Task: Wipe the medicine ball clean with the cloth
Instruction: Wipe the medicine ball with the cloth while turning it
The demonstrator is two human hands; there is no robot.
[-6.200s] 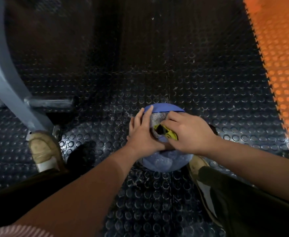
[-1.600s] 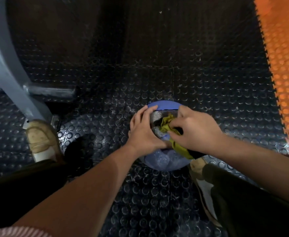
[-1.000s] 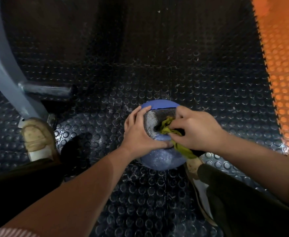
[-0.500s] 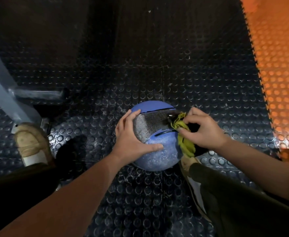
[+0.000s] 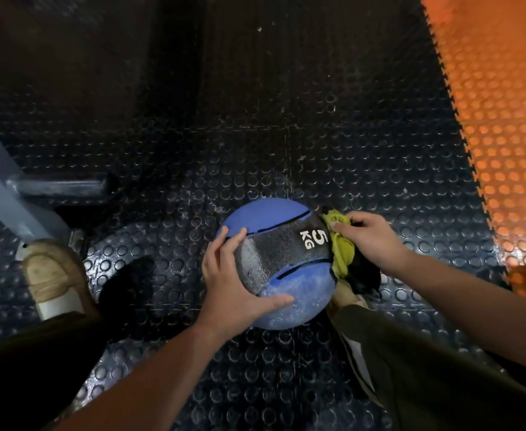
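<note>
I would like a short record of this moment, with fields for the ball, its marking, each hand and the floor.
ball: blue medicine ball, on the floor
marking: 5 KG, white, on the dark band
left hand: rests flat on the ball's left side
right hand: grips a yellow-green cloth at the ball's right side
floor: black studded mat; orange mat at right
</note>
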